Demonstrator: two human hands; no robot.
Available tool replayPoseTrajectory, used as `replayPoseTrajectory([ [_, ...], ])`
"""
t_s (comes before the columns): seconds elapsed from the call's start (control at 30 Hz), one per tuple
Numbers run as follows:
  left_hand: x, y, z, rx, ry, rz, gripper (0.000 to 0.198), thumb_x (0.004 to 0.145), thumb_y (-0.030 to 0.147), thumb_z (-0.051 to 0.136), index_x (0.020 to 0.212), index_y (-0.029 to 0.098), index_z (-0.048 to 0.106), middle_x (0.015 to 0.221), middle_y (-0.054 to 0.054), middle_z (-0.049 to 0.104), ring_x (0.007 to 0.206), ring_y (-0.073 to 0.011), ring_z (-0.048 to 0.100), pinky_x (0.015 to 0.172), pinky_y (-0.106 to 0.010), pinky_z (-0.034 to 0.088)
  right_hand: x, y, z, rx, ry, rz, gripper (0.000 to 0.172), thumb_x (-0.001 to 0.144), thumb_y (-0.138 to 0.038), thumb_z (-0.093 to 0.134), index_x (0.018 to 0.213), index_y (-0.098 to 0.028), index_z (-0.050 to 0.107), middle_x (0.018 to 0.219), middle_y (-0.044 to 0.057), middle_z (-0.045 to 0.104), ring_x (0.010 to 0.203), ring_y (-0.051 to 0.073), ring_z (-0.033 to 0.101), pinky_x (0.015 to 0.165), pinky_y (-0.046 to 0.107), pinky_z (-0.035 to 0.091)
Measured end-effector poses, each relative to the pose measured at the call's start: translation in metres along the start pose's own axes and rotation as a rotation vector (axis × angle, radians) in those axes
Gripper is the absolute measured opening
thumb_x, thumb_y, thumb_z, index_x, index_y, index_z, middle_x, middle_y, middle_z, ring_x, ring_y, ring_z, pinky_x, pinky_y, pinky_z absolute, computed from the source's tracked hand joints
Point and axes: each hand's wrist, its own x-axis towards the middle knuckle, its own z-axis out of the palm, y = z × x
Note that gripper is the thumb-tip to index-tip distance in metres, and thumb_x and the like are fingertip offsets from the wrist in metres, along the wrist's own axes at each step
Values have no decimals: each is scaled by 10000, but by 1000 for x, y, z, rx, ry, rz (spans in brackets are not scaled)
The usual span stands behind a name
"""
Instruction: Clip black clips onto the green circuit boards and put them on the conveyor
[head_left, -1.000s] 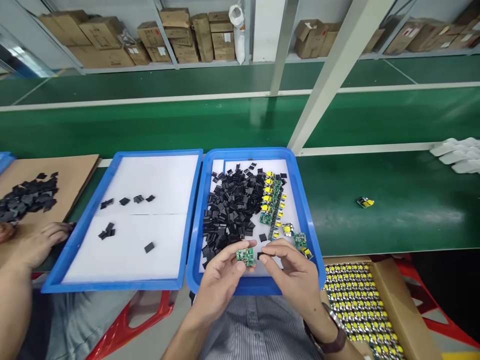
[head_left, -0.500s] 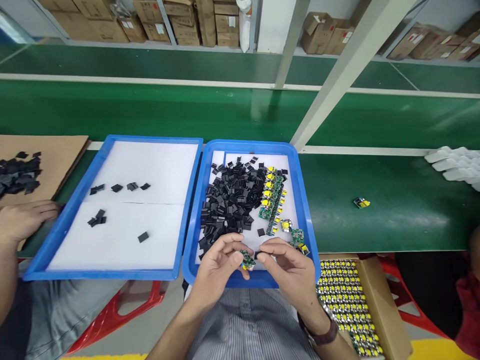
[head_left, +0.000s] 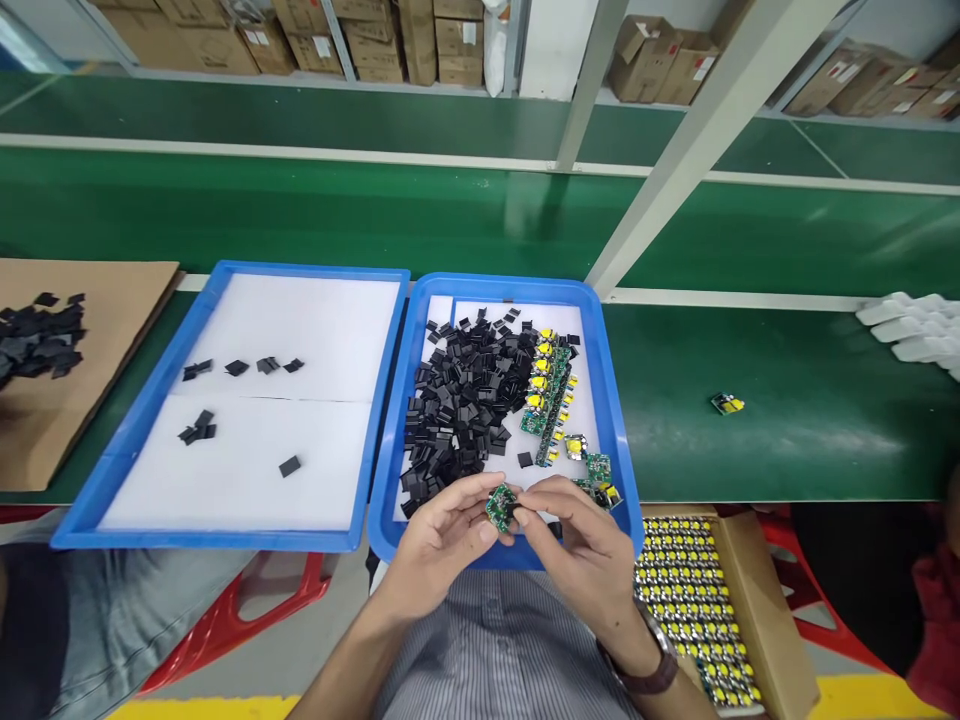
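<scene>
My left hand [head_left: 442,535] pinches a small green circuit board [head_left: 499,505] over the near rim of the right blue tray [head_left: 616,420]. My right hand [head_left: 581,540] meets it from the right, fingertips closed on the board's edge, perhaps with a small black piece I cannot make out. In that tray lie a heap of black plastic pieces [head_left: 465,400] and a row of green boards with yellow parts [head_left: 547,395]. A few loose boards [head_left: 596,480] lie just beyond my right hand.
The left blue tray [head_left: 150,410] holds a few scattered black pieces on white foam. A cardboard sheet [head_left: 45,400] with more black pieces lies far left. A carton of yellow-topped boards [head_left: 697,600] stands at my right. One stray board [head_left: 726,403] lies on the green belt.
The board has turned in my fingers and my hands have drawn closer together. The other person's hand at the far left has left the view.
</scene>
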Motion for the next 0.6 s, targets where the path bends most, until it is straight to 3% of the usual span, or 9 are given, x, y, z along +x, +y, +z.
replayPoseTrajectory([
  [0.2,1,1,-1,37,-7,-7,420,928,149,708,1319,302,696,1272,-64,742,1165,-206,695,1010,-320,571,1,-6,-1,-70,-45,-41,325,893,-5,663,1090,-251,747,915,23,718,845,167,697,744,329,571],
  [0.43,1,-5,0,118,75,-20,331,879,194,770,1192,302,772,1083,-47,793,912,-176,750,881,-306,618,0,-13,-9,-176,-110,-40,289,888,-7,648,1028,-244,738,890,11,708,817,148,682,703,287,549],
  [0.6,2,-7,2,275,73,53,285,879,208,767,1147,298,799,1200,-74,746,1046,-203,720,895,-285,604,0,-13,-13,-201,-138,15,233,899,-52,653,984,-250,740,847,4,694,768,148,662,673,288,524],
])
